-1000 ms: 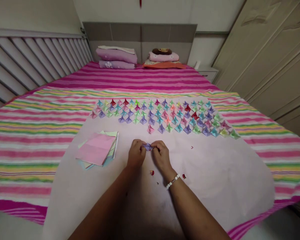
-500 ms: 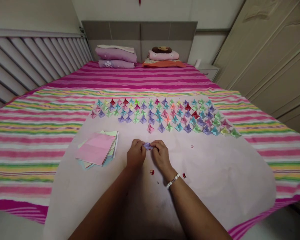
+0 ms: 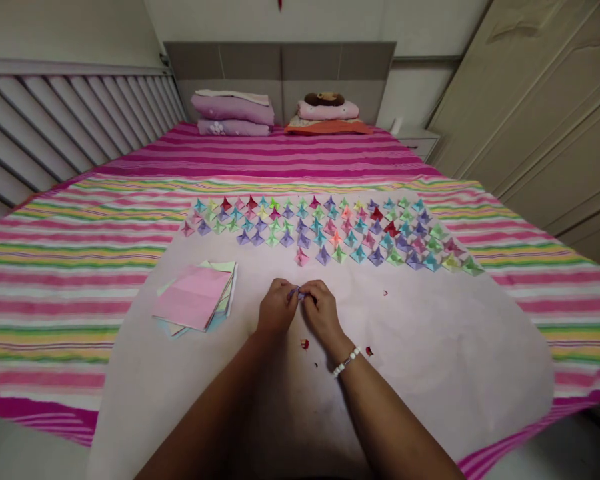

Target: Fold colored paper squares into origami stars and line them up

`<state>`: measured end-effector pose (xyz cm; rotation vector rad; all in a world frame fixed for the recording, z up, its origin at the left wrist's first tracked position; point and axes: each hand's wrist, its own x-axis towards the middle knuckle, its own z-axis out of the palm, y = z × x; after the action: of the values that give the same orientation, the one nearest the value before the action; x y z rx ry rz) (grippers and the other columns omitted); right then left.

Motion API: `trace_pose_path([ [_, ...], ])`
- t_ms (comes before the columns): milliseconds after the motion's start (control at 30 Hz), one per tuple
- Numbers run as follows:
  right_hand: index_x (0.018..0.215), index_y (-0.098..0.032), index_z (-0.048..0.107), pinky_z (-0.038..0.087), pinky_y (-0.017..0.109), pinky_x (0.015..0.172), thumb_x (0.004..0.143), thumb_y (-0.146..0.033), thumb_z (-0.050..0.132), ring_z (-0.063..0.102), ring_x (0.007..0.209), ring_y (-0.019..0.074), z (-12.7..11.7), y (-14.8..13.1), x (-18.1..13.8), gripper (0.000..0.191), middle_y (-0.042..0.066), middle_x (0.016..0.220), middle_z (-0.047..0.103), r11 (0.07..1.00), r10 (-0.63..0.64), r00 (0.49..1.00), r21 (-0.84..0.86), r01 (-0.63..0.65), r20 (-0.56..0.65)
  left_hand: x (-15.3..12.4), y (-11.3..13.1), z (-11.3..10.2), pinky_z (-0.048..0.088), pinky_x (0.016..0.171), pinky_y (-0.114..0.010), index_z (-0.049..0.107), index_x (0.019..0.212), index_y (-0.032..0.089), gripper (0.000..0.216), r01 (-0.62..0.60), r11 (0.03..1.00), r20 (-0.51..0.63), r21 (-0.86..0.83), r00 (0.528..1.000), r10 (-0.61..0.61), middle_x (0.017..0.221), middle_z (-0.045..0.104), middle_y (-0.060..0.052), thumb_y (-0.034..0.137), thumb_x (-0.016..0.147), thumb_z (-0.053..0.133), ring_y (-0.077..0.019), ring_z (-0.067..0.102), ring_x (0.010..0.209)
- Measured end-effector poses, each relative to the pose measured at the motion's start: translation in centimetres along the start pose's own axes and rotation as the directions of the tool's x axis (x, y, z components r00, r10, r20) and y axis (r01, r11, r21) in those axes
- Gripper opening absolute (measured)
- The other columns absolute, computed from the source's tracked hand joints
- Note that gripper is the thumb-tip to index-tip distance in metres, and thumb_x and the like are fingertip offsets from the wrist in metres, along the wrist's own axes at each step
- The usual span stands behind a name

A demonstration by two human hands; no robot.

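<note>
Between my two hands is a small piece of folded purple paper [image 3: 300, 293], mostly covered by fingertips. My left hand [image 3: 277, 308] pinches its left side. My right hand [image 3: 322, 307], with a white bead bracelet [image 3: 347, 362] on the wrist, pinches the right side. Both hands are closed and nearly touch each other. Beyond them, several rows of folded paper pieces [image 3: 339, 253] in purple, green, blue, pink and red stand on the pale board [image 3: 430, 373]. To the left of my left hand lies a stack of square paper sheets [image 3: 190, 298], pink on top.
Small red marks or scraps [image 3: 305, 345] show on the board near my right wrist. The board rests on a striped bedspread [image 3: 45, 293]. Folded purple bedding [image 3: 233, 113] and a pink pillow [image 3: 329, 110] are stacked by the headboard [image 3: 250, 63]. A slatted rail [image 3: 80, 127] runs along the left.
My left hand has shifted slightly right, toward my right hand. The purple paper, held out flatter before, is now squeezed narrower between the fingers and shows less.
</note>
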<state>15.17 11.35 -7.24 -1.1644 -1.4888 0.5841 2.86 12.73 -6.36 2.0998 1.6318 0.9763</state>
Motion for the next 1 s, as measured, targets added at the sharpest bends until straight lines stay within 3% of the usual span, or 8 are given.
trace_pose_path([
  [467, 0.083, -0.018, 0.064, 0.049, 0.035, 0.077, 0.074, -0.004, 0.045, 0.058, 0.084, 0.0207, -0.1, 0.2, 0.0, 0.026, 0.007, 0.087, 0.059, 0.997, -0.030, 0.999, -0.069, 0.029, -0.019, 0.6, -1.0, 0.4, 0.049, 0.068, -0.029, 0.063, 0.073, 0.017, 0.012, -0.034, 0.996, -0.075, -0.083, 0.997, 0.028, 0.075, 0.058, -0.003, 0.013, 0.079, 0.054, -0.0158, 0.057, 0.072],
  [667, 0.080, -0.019, 0.062, 0.048, 0.034, 0.075, 0.072, -0.003, 0.045, 0.057, 0.082, 0.0199, 0.0, 0.4, 0.1, 0.025, 0.006, 0.085, 0.058, 0.998, -0.020, 0.999, -0.068, 0.018, -0.039, 0.6, -1.3, -1.7, 0.049, 0.083, -0.030, 0.066, 0.090, 0.017, 0.026, -0.108, 0.989, 0.062, -0.101, 0.992, 0.114, 0.089, 0.067, -0.005, 0.008, 0.081, 0.043, -0.0167, 0.061, 0.089],
  [767, 0.078, -0.020, 0.062, 0.048, 0.034, 0.075, 0.071, -0.003, 0.045, 0.057, 0.082, 0.0198, 0.0, 0.3, 0.2, 0.025, 0.005, 0.084, 0.058, 0.997, -0.023, 0.999, -0.069, 0.019, -0.048, 0.5, -1.5, -3.1, 0.049, 0.085, -0.029, 0.066, 0.098, 0.019, 0.032, -0.152, 0.988, 0.177, -0.030, 0.972, 0.154, 0.097, 0.067, -0.005, 0.006, 0.078, 0.045, -0.0169, 0.062, 0.093],
  [1000, 0.079, -0.018, 0.063, 0.049, 0.035, 0.076, 0.072, -0.002, 0.044, 0.058, 0.082, 0.0209, 0.0, 0.2, 0.3, 0.025, 0.008, 0.085, 0.058, 0.997, -0.028, 0.999, -0.070, 0.026, -0.031, 0.9, -1.3, -5.1, 0.048, 0.082, -0.030, 0.067, 0.104, 0.023, 0.026, -0.168, 0.964, 0.369, 0.205, 0.926, 0.083, 0.101, 0.071, -0.006, 0.017, 0.085, 0.050, -0.0210, 0.064, 0.094],
])
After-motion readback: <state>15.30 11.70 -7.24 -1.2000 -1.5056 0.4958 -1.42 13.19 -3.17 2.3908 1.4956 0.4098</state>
